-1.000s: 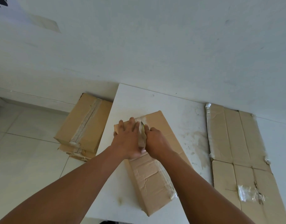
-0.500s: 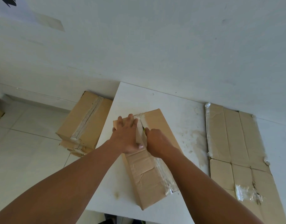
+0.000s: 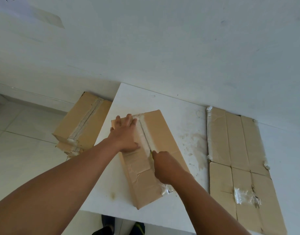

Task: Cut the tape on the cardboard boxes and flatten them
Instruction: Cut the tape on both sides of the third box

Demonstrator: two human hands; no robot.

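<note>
Soft, even daylight fills the room, bright and a little hazy, leaving only faint, soft-edged shadows on the table [image 3: 179, 112]. Crumpled tape [image 3: 244, 197] on the flat cardboard [image 3: 230, 133] at the table's right side glints white. The wide lens bows the table's edges, and the forearms [image 3: 52, 192] at the bottom corners look soft

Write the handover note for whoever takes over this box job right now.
Left hand: flat, pressing the box on the table.
Right hand: grips a yellow cutter, mostly hidden, at mid-seam of the tape.
Done: far half of the seam looks slit; flattened boxes lie at the table's right.
Left: slit the near half, flatten this box, then the taped boxes on the floor.
</note>
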